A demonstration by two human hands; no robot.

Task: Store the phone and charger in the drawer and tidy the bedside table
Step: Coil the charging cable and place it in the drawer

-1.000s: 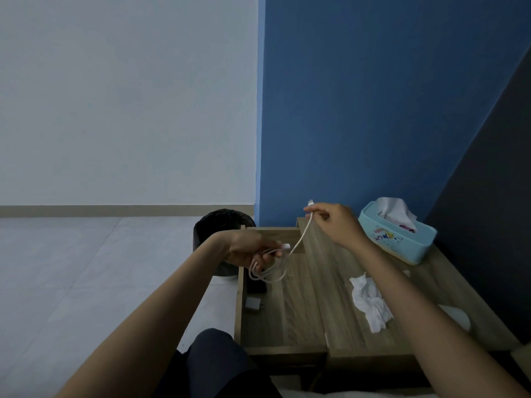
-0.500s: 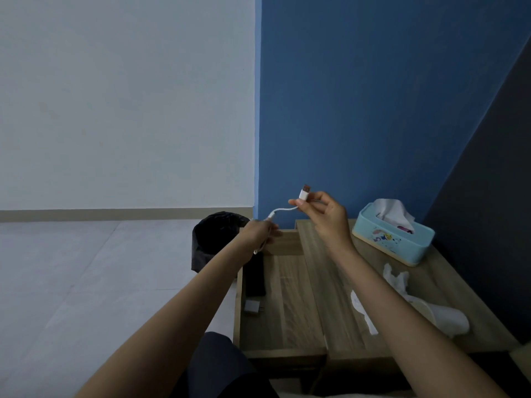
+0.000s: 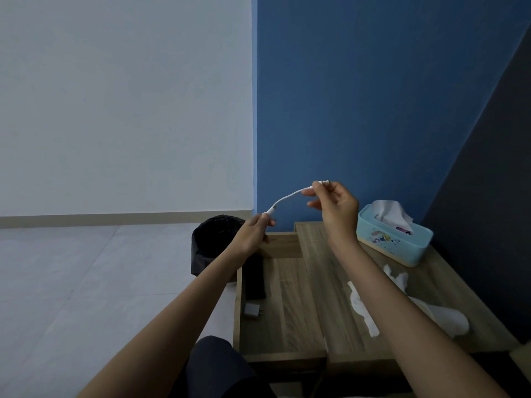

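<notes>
A white charger cable (image 3: 287, 199) arcs in the air between my two hands, above the open wooden drawer (image 3: 287, 305). My left hand (image 3: 254, 231) is closed around the bundled part of the cable. My right hand (image 3: 336, 208) pinches the cable's plug end between thumb and fingers, higher up. In the drawer lie a black phone (image 3: 254, 278) along its left side and a small white charger adapter (image 3: 253, 310) just in front of it. The wooden bedside table (image 3: 327, 271) top is to the right.
A light-blue tissue box (image 3: 393, 237) stands at the table's back right. Crumpled white tissues (image 3: 362, 305) and a tipped white paper cup (image 3: 448, 317) lie on the tabletop. A black bin (image 3: 215, 242) sits on the floor left of the drawer. Blue wall behind.
Both hands rose from over the drawer. The loose loops hanging from my left hand are now gathered in it, and only a short stretch of cable runs to my right hand.
</notes>
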